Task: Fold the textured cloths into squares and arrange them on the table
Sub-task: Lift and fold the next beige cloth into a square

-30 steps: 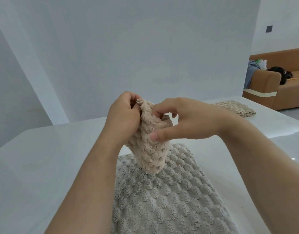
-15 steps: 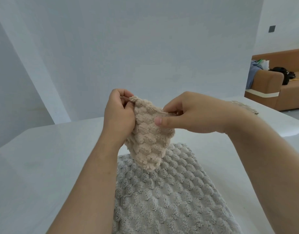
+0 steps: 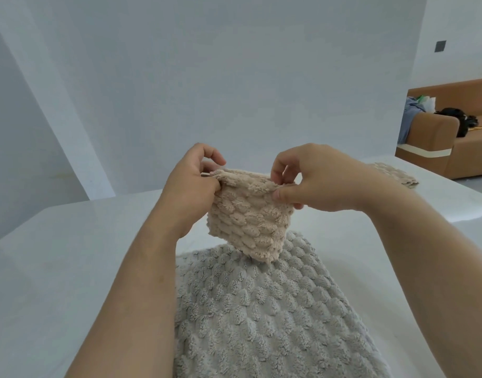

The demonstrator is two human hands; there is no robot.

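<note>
My left hand point(image 3: 191, 184) and right hand point(image 3: 313, 181) have drawn further apart than a moment ago, and the beige cloth point(image 3: 250, 219) now hangs wider between them. Each hand pinches one top corner. The cloth hangs above the grey cloth point(image 3: 261, 309) spread on the white table point(image 3: 71, 255). Another folded cloth point(image 3: 395, 174) lies at the table's far right.

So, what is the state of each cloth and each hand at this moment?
Beige cloth: held up by its top edge, hanging down.
Grey cloth: lying spread on the table.
Far cloth: folded, lying flat on the table.
Left hand: pinches the beige cloth's left corner.
Right hand: pinches its right corner.
</note>
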